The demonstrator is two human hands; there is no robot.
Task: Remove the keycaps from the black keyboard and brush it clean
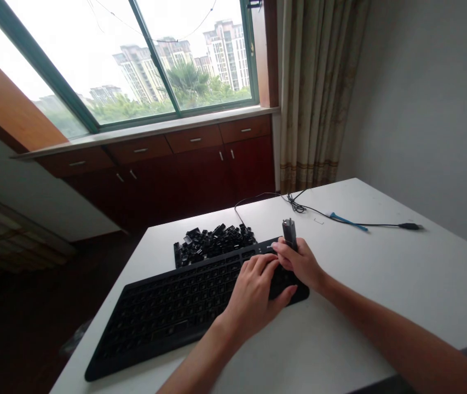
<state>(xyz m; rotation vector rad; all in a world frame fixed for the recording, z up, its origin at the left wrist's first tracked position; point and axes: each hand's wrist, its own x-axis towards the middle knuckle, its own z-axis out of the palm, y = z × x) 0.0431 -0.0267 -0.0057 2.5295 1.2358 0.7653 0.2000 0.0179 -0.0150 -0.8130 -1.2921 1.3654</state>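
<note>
Rests the left hand [255, 287], thumb spread wide, on the keyboard [184, 301] lying on the table [405, 262]; in the right hand [301, 264] grips a dark tool [289, 234] upright. Could slip if pressing unevenly, or, by shoving the keyboard back, scatter the loose keys [217, 241] just behind.

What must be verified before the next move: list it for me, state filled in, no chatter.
1. Keyboard lies on the table: ok.
2. Tool gripped by the right hand: ok, its upper end sticks up out of the fist.
3. Tool's lower end meets the keyboard: cannot tell, the hands hide it.
4. Left hand at the keyboard's right end: ok, though how firmly it presses cannot be told.
5. Keycaps gathered: ok, heaped behind the keyboard.
6. Plug clear of both hands: ok, it lies apart on the right.
</note>
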